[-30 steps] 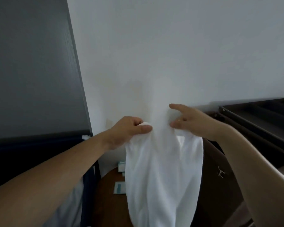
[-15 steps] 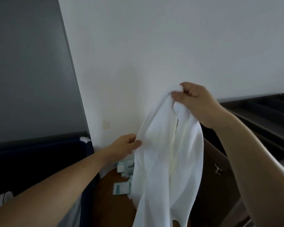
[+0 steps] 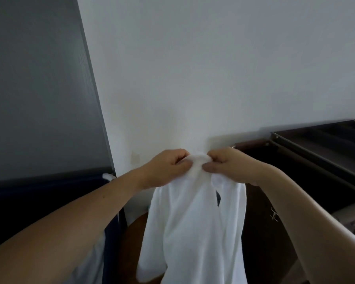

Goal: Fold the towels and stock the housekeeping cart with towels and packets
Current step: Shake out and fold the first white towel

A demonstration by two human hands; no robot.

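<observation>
A white towel (image 3: 193, 226) hangs in loose folds in front of the wall, held up by its top edge. My left hand (image 3: 166, 169) pinches that edge from the left, and my right hand (image 3: 232, 165) pinches it from the right, the two hands almost touching. The towel's lower part runs out of the frame at the bottom. The dark housekeeping cart (image 3: 320, 148) stands at the right, its top tray level with my right hand. The towel hides the packets.
A grey panel (image 3: 39, 89) fills the left, with a dark blue fabric bin (image 3: 49, 197) below it and a white cloth (image 3: 109, 176) on its rim. A brown round table (image 3: 135, 242) shows behind the towel. A dark brown cabinet side (image 3: 260, 232) stands at the right.
My left hand has risen from the towel's side to its top edge. My right hand has come down a little, so both hands now meet at the top of the towel.
</observation>
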